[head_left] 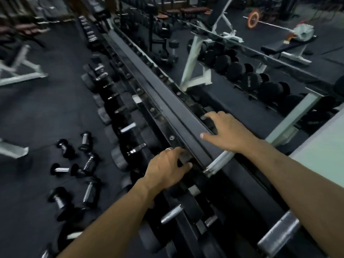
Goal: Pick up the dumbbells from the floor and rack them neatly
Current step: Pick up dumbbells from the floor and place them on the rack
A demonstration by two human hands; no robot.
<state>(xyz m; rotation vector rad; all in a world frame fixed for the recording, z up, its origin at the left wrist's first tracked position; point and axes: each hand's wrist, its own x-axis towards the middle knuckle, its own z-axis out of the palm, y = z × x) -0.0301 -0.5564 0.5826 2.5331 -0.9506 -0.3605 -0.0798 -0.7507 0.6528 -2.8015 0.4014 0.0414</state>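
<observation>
A long black dumbbell rack (163,94) runs diagonally through the view, with rows of dark dumbbells on it. My left hand (167,168) curls its fingers round a dark dumbbell head (185,157) on the near side of the rack's top beam. On the far side of the beam, my right hand (228,132) curls over another dark head (209,121), thumb lying on the beam. Whether both heads belong to one dumbbell is hidden by the beam. A chrome handle (217,163) shows just below my right wrist. Several small dumbbells (62,169) lie scattered on the floor to the left.
Dark rubber floor (46,108) lies open left of the rack. White bench frames (20,75) stand at the far left. To the right is a white-framed rack (193,58) with large round dumbbells, and beyond it a bench and a loaded barbell (254,19).
</observation>
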